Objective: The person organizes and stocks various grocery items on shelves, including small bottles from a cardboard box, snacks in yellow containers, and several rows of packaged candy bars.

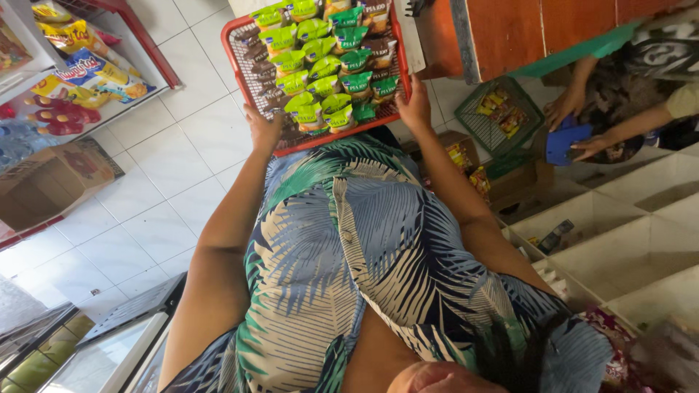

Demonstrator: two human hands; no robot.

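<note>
White floor tiles (156, 171) shine in a small shop, with shelves of snack bags (87, 73) on one side and white bins (619, 240) on the other. A person in a leafy shirt holds a red basket (240, 54) out in front with both hands. The left hand (263, 129) grips the near edge of the basket, fingers curled tight on the rim. The right hand (416, 102) holds the far corner of that edge, fingers wrapped up the side. The basket is made of hard plastic with small holes like a net. It is full of little packets (320, 69), green ones and brown ones, smooth and shiny, set in rows. It looks like the carrying step is going on. Next the basket needs to stay flat so the packets do not slide, and it needs a free spot to rest on. A green basket (502, 116) and a cardboard box (510, 182) sit on the floor close by. Another person's hands (582, 127) hold a blue thing (566, 142) near the wood counter (524, 33).
</note>
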